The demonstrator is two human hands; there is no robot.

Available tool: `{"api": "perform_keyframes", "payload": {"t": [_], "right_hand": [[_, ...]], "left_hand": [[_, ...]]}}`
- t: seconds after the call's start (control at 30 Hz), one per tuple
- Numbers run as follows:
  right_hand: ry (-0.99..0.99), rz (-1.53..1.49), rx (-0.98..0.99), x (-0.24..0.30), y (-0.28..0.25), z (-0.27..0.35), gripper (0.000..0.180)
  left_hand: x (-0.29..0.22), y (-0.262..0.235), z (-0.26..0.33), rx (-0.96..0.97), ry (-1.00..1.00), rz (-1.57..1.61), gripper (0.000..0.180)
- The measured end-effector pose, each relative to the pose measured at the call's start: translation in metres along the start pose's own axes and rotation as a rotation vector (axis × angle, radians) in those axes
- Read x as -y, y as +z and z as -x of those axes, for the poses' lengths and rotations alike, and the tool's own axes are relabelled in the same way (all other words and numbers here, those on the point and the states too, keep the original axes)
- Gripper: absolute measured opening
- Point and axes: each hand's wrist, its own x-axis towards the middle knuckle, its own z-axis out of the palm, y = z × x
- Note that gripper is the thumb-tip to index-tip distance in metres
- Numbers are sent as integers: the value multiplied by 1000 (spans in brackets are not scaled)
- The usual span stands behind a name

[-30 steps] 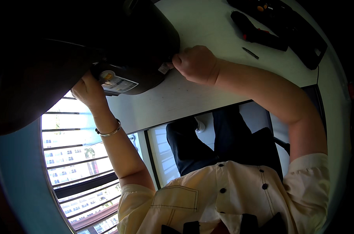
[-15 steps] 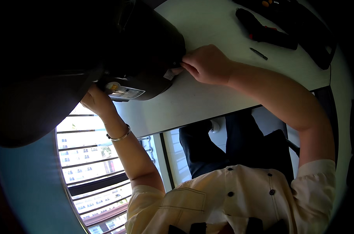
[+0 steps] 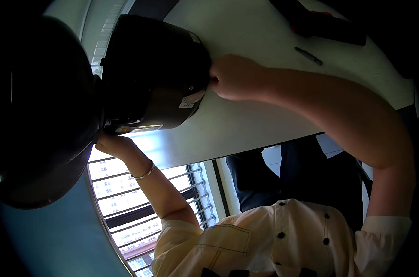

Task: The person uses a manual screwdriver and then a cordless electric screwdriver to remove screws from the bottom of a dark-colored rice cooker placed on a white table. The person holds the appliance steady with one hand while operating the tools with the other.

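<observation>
A round black cooker (image 3: 154,74) with a pale label on its side rests on the white table (image 3: 246,124). Its big dark lid (image 3: 43,115) stands open at the left. My left hand (image 3: 115,145), with a thin bracelet on the wrist, is pressed against the cooker's lower edge near the lid's hinge, and its fingers are hidden behind the body. My right hand (image 3: 237,76) is closed on the cooker's right side, next to the label.
Flat black items (image 3: 325,27) and a dark pen (image 3: 309,55) lie at the table's far right. A barred window (image 3: 140,203) shows beside the table edge. My cream buttoned shirt (image 3: 283,240) and dark trousers (image 3: 288,180) fill the lower part.
The cooker fills more of the view and sits further right, with its body turned. Both hands stay on it, and my right hand has slid to the cooker's right edge.
</observation>
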Motion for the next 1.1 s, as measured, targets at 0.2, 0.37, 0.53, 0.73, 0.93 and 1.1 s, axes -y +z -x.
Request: {"api": "perform_keyframes", "payload": {"t": [0.2,0.37,0.53,0.73,0.93,1.1], "right_hand": [[54,-112,74,9,-2,1,35],[51,-193,-13,10,0,0,37],[29,-190,-71,9,1,-6,38],[0,-119,-94,8,-1,-9,40],[-4,-78,-72,7,-2,-13,43],[-10,-98,-62,6,-1,-15,45]], "left_hand": [[11,2,-5,-22,12,137,35],[22,-2,-12,-4,56,134,36],[25,-5,-15,-18,39,151,37],[22,1,-14,-36,29,194,38],[29,-4,-18,-16,50,153,39],[27,-10,-20,-26,58,138,39]]}}
